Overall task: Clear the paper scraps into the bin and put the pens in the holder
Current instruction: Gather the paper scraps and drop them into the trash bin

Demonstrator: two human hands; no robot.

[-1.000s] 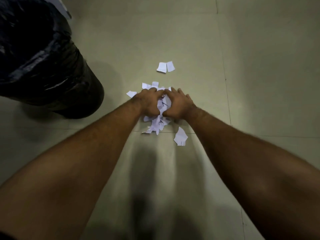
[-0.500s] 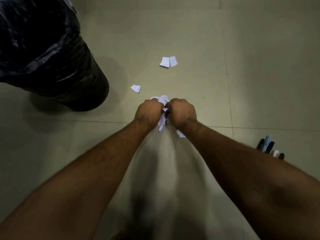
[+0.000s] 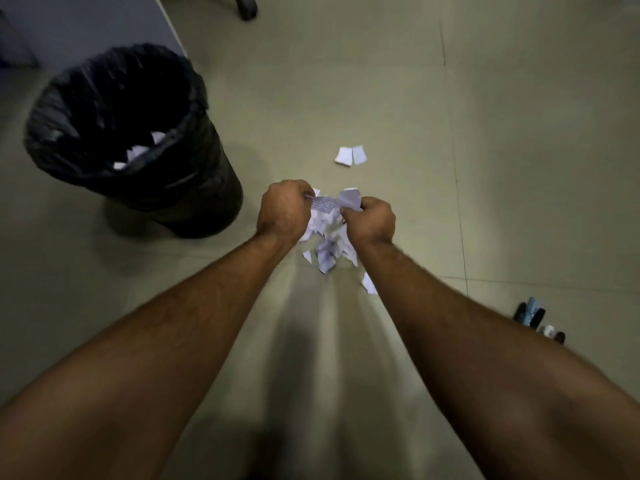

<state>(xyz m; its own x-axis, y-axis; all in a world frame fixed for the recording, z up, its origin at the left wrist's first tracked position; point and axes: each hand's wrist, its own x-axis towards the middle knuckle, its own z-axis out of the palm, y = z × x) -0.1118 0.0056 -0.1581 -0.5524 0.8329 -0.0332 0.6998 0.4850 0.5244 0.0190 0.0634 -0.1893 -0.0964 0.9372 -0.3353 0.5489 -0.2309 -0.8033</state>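
Note:
A bunch of white paper scraps is gripped between my left hand and my right hand, lifted above the floor; loose pieces hang below the fists. Two small scraps lie on the floor beyond my hands, and one scrap shows by my right forearm. The black bin with a black liner stands to the left, open, with a few white scraps inside. Several pens lie on the floor at the right, partly hidden by my right arm. No pen holder is in view.
A grey furniture panel stands behind the bin at the top left. A dark chair castor sits at the top edge. The floor is pale tile with grout lines.
Both hands closed around the scrap pile and rose off the floor with it. The view lifted, so the bin's open mouth and the pens now show.

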